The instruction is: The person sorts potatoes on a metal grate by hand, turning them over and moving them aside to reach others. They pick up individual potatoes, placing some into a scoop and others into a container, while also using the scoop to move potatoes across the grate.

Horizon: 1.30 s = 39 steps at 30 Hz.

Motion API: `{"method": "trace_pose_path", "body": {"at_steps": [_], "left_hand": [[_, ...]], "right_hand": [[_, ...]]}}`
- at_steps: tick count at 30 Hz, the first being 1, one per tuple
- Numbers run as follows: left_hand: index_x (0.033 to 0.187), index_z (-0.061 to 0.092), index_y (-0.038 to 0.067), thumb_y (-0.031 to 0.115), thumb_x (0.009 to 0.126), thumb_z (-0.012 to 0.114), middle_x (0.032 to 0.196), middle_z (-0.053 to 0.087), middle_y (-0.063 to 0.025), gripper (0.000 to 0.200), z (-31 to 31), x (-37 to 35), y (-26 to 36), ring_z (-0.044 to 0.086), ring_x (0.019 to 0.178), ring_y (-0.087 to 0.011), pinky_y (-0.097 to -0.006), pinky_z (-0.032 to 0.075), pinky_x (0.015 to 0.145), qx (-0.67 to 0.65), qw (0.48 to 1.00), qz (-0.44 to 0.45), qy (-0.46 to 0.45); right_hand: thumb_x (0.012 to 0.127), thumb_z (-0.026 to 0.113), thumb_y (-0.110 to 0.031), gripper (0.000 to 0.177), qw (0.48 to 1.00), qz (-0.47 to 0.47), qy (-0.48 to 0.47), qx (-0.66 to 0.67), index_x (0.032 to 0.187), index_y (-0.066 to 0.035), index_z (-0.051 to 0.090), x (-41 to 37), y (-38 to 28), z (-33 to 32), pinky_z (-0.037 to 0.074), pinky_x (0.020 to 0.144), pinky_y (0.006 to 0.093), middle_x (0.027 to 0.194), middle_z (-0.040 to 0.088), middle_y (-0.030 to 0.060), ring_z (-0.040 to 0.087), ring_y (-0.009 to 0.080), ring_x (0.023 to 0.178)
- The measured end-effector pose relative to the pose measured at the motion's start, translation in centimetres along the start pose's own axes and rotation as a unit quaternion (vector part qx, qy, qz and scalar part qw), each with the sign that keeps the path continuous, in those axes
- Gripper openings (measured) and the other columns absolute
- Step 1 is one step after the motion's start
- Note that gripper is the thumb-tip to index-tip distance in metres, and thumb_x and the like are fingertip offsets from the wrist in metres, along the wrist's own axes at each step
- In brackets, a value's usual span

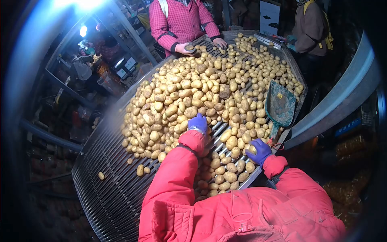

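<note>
A large heap of potatoes (173, 101) lies on a slatted metal table (100, 201). My left hand (198, 123), in a purple glove, reaches into the near side of the heap; its fingertips are hidden among the potatoes, so its grip cannot be made out. My right hand (260, 151), gloved in purple too, has its fingers curled round a potato (252, 149) by the table's right edge. Just above that hand rests a green scoop (280, 107), its handle pointing down toward me. More potatoes (229, 176) fill a lower section between my forearms.
Across the table a co-worker in a pink checked jacket (181, 20) has both hands at the potatoes, one holding a potato. Another person in brown (310, 30) stands at the back right. A curved metal beam (334, 105) rises on the right.
</note>
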<state>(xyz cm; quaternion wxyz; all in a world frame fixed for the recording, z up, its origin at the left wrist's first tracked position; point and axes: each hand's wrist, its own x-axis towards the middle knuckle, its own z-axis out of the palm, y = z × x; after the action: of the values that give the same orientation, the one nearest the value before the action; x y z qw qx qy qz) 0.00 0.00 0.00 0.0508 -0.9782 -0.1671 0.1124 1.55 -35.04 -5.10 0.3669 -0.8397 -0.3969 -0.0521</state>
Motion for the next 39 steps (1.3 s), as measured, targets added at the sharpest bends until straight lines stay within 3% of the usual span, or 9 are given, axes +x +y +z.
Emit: {"method": "trace_pose_path", "body": {"at_steps": [8, 26, 29, 39], "left_hand": [[0.118, 0.064, 0.014, 0.022, 0.096, 0.05, 0.122, 0.058, -0.0139, 0.027, 0.9, 0.5, -0.3, 0.069, 0.101, -0.0302, -0.0467, 0.053, 0.082, 0.001, 1.0, -0.005, 0.007], [0.12, 0.063, 0.014, 0.022, 0.097, 0.05, 0.123, 0.057, -0.0135, 0.028, 0.9, 0.6, -0.1, 0.068, 0.103, -0.0296, -0.0468, 0.053, 0.084, -0.007, 1.0, -0.013, -0.002], [0.12, 0.063, 0.014, 0.022, 0.097, 0.05, 0.123, 0.057, -0.0137, 0.028, 3.3, 2.3, -0.5, 0.068, 0.103, -0.0296, -0.0472, 0.053, 0.084, -0.052, 0.997, -0.058, -0.011], [0.119, 0.063, 0.014, 0.022, 0.096, 0.05, 0.123, 0.057, -0.0138, 0.027, 2.1, 1.3, -0.2, 0.068, 0.102, -0.029, -0.0481, 0.053, 0.084, -0.018, 1.0, -0.021, 0.0]], "right_hand": [[0.076, 0.082, -0.033, 0.044, 0.999, -0.023, 0.022, -0.004, 0.109, -0.01, 0.063, 0.2, -0.2, 0.0, 0.055, 0.075, 0.0407, 0.102, 0.061, 0.014, 0.065, 0.0339, 0.088], [0.077, 0.081, -0.037, 0.045, 1.0, -0.002, 0.003, -0.003, 0.11, -0.012, 0.063, 0.1, -0.2, -0.1, 0.055, 0.074, 0.0413, 0.102, 0.062, 0.0137, 0.065, 0.0337, 0.088], [0.077, 0.081, -0.037, 0.045, 1.0, -0.008, 0.01, -0.006, 0.11, -0.012, 0.063, 0.1, 0.0, 0.1, 0.055, 0.075, 0.0411, 0.103, 0.062, 0.0138, 0.065, 0.0337, 0.088], [0.075, 0.083, -0.033, 0.045, 1.0, -0.017, 0.019, -0.007, 0.109, -0.011, 0.063, 0.1, 0.0, 0.1, 0.055, 0.074, 0.0403, 0.101, 0.062, 0.0132, 0.065, 0.0329, 0.087]]}}
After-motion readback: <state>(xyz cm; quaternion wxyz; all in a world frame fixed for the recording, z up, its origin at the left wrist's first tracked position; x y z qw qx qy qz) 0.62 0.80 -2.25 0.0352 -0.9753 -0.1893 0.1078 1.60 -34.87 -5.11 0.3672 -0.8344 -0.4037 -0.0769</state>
